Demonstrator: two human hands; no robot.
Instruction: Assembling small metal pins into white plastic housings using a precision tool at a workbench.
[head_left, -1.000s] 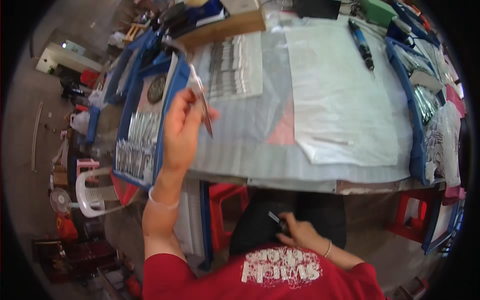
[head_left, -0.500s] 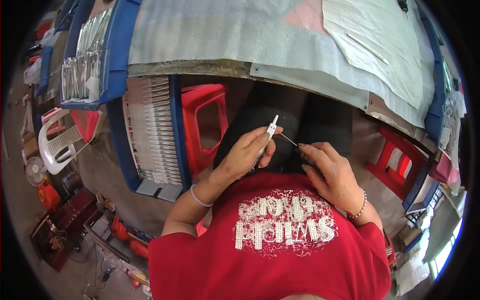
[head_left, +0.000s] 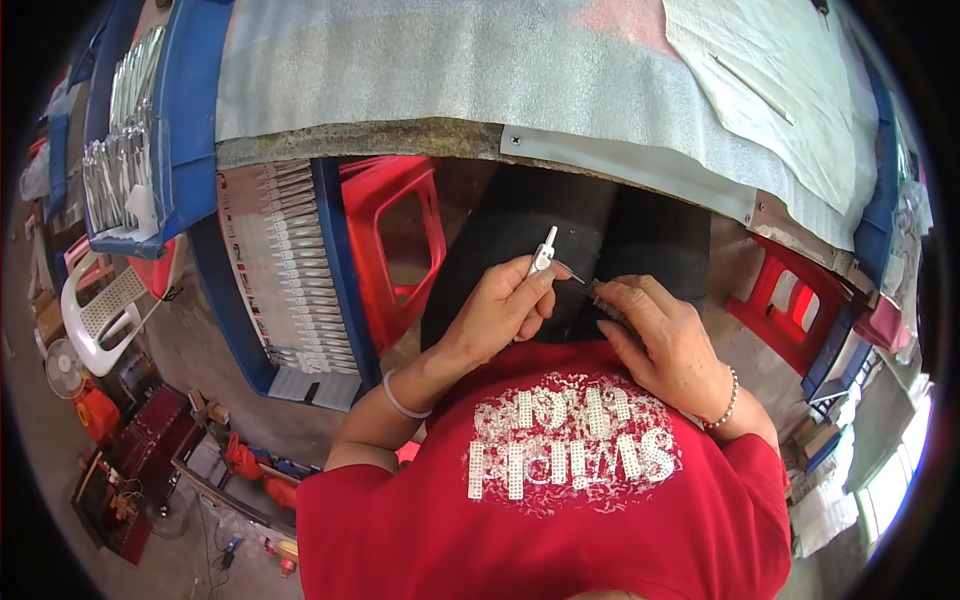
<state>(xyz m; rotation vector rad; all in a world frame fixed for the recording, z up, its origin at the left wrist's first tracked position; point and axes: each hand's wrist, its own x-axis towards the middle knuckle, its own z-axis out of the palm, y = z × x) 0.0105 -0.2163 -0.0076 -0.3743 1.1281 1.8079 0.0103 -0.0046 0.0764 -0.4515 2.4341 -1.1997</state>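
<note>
Over my lap, my left hand (head_left: pixel 510 308) is closed round what looks like a silver-white drawing compass (head_left: pixel 543 255); its slim handle tip points up and away, and its lower part is hidden in my fingers. Just right of it, my right hand (head_left: pixel 655 335) pinches a thin-shafted tool (head_left: pixel 572 274) that looks like a screwdriver. Its metal shaft reaches from my right fingertips toward the compass head. Most of the tool's grip is covered by my fingers, and whether the tip touches the compass is too small to tell.
The foam-covered table (head_left: pixel 440 75) has its edge beyond my knees, with a white cloth (head_left: pixel 765 110) at right. Blue trays of silver pieces (head_left: pixel 295 270) stand at left, one lower. Red stools (head_left: pixel 390 250) flank my legs; a white chair (head_left: pixel 95 320) stands farther left.
The view has shifted slightly, so the table and trays sit a little differently. Both hands keep their holds, and the shaft between them shows a bit shorter.
</note>
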